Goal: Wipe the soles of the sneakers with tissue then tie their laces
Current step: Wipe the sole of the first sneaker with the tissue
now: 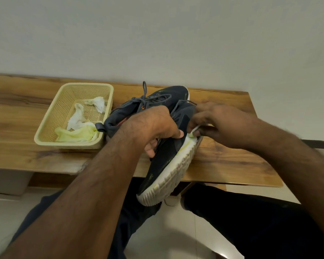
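A: Any brand or writing on the shoes?

B: There are small yellow-green marks printed along the side of the near sneaker (168,161), but they are too small and blurred to read. No label is legible anywhere.

A: How are the hands placed?

B: The left hand (157,128) reaches in from the lower left, its fingers curled around the upper of the near sneaker and gripping it, thumb tip showing by the sole's edge. The right hand (213,122) comes in from the right, fingers bent, pinching a small wad of tissue (193,131) against the white sole (176,174) near the heel end.

A: And where is that sneaker?

B: Held between the two hands, tipped on its side, sole facing right, toe hanging past the front edge of the bench (26,113) towards the person's lap. The sole shows yellow-green smears.

A: The other one?

B: The second sneaker (157,98) sits on the bench just behind the left hand, close to the wall, its grey laces (148,98) loose.

A: Anything else?

B: A cream plastic basket (51,116) stands on the bench left of the shoes, holding crumpled used tissues (79,126), some stained yellow-green.
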